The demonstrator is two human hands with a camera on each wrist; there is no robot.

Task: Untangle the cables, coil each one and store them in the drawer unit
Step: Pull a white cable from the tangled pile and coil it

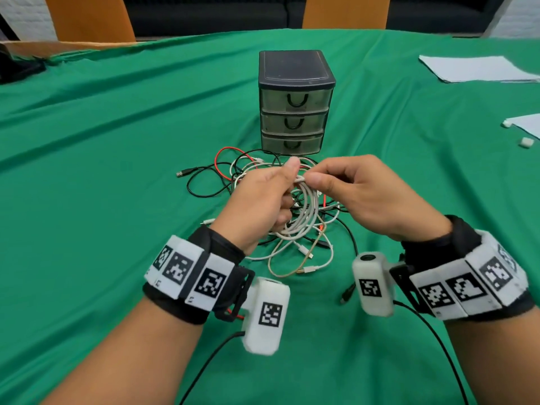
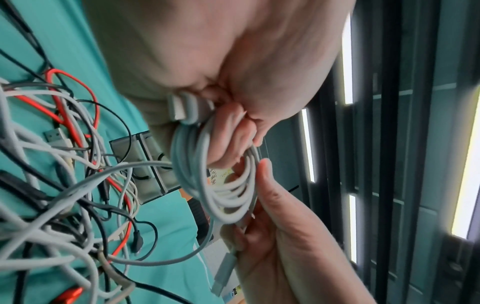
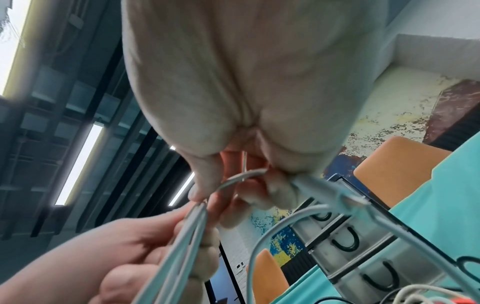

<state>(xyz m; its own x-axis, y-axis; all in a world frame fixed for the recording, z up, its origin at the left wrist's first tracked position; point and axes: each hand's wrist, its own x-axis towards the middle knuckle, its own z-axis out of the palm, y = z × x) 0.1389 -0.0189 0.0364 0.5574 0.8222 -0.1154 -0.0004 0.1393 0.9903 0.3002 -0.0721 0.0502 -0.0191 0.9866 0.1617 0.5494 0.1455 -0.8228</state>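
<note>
My left hand grips a coil of white cable made of several loops, held above the table. In the left wrist view the coil hangs from the curled fingers, with a white plug tucked at the top. My right hand pinches the same cable's strand at the top of the coil. Beneath both hands lies a tangle of white, black and red cables. The dark drawer unit stands just beyond, its three drawers closed.
A green cloth covers the table. White paper sheets lie at the far right, with small white blocks nearby. A cardboard box edge and orange chair backs stand at the far side.
</note>
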